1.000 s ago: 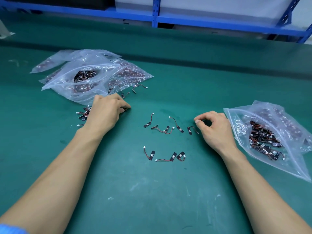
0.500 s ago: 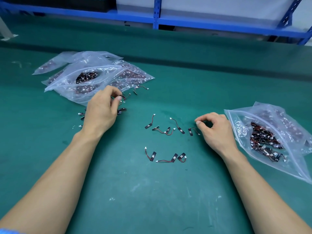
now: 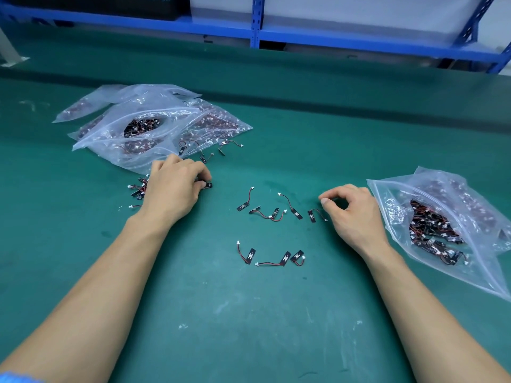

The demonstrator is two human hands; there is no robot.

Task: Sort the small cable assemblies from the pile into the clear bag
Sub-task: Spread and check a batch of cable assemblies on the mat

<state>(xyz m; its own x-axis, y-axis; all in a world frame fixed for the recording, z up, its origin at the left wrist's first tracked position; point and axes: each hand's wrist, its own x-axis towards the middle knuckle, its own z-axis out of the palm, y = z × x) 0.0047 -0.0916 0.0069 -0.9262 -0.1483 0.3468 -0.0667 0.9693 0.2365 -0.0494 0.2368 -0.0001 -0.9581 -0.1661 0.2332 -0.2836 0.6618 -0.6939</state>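
Small cable assemblies (image 3: 272, 214), black tabs on thin red wires, strewn across scuffed green mat (image 3: 249, 313) before blue metal shelving (image 3: 255, 20); one pinched by left hand (image 3: 174, 189) beside pile (image 3: 139, 186); right hand (image 3: 354, 214) loosely curled, empty, near crinkled clear bag (image 3: 470, 272).

Left hand (image 3: 172, 189) lowered to table, pinching cable assembly (image 3: 208, 185).

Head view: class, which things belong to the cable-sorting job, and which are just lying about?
Job: loose assemblies, pile, clear bag, left hand pinching one assembly, right hand.
Lying about: stacked filled bags, blue shelving.
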